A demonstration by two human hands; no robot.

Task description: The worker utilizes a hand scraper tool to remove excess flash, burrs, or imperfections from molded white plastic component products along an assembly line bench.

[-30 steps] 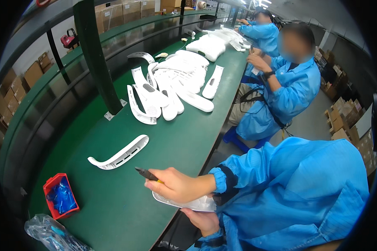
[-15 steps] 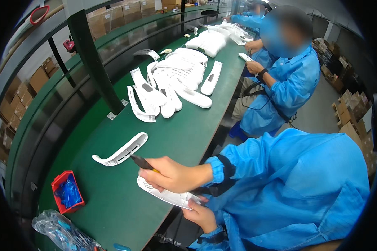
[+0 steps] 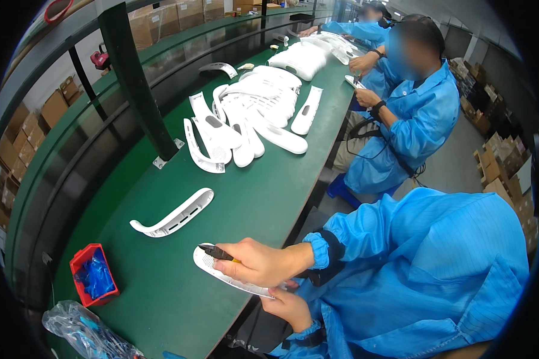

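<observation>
Green table (image 3: 161, 305); hands (image 3: 257, 263) grip tool (image 3: 214, 252), white shell (image 3: 208, 264): long axis diagonal, perforated end upper-left.

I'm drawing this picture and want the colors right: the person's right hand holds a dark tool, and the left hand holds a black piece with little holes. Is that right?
Not quite. The piece with little holes is white, not black, as the head view shows. The left hand does hold it, and the right hand holds a dark tool.

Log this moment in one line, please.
Right hand: holds black pliers-like tool | left hand: holds white perforated shell | nearby: white slotted shell, red parts bin
</observation>
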